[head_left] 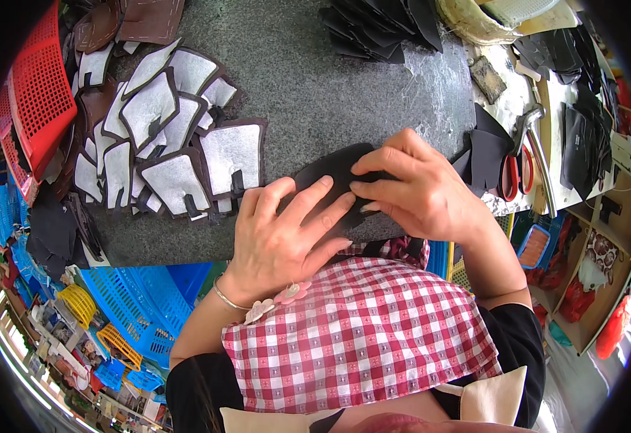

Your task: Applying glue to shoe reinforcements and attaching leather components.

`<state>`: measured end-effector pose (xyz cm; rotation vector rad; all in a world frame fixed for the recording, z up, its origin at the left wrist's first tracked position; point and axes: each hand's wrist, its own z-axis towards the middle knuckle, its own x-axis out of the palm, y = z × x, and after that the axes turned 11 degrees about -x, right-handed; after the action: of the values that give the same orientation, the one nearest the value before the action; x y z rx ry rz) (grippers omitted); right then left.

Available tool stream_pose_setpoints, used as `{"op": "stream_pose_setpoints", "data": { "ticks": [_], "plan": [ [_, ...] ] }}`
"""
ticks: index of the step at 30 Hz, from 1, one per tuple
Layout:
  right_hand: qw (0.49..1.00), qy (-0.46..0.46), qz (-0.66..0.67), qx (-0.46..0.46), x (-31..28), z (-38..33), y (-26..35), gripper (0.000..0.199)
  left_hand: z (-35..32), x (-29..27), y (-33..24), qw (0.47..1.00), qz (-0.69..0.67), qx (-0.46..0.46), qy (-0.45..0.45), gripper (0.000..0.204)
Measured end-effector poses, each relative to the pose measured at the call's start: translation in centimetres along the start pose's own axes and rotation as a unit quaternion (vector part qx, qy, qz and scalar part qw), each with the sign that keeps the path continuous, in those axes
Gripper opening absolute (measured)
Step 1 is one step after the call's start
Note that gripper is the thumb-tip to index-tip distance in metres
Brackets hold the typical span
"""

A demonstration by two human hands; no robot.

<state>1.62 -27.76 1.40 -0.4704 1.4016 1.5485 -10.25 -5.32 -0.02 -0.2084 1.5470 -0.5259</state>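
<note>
Together, left hand (283, 234) lies flat, fingers open, on a black piece (326, 173). Right hand (420, 187) pinches its edge on the grey surface (315, 79)

The leather piece (330, 177) lies on the surface (315, 79) at its near edge, under both hands: the left hand (283, 234) flat on its near left part, the right hand (420, 191) on its right end. Left of the piece lies a spread of lined cut pieces (164, 137), and beyond them a crate (38, 94). Behind the piece sits a stack of cut pieces (380, 25). Right of it lie scissors (514, 177) and a hammer (535, 148).
</note>
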Motion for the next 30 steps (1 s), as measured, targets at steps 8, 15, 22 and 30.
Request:
{"op": "stream_pose_setpoints", "data": {
  "ticks": [8,15,22,30],
  "plan": [
    [0.984,-0.005,-0.13,-0.124,1.2,-1.0,0.8,0.023,-0.8,1.3,-0.8,0.992,0.093,-0.002,-0.083,0.044],
    [0.98,-0.136,-0.111,-0.096,-0.3,-0.5,-0.6,0.019,-1.3,-1.8,1.2,0.983,0.032,-0.014,-0.182,0.033],
    [0.922,-0.234,-0.258,0.166,-5.7,2.3,-8.0,0.023,-0.5,-3.8,4.0,0.966,0.177,-0.074,-0.172,0.02],
    [0.917,-0.174,-0.327,0.147,-9.1,-2.4,-5.1,0.031,0.9,-0.6,-0.6,0.976,0.088,0.07,-0.184,0.019]
  ]
}}
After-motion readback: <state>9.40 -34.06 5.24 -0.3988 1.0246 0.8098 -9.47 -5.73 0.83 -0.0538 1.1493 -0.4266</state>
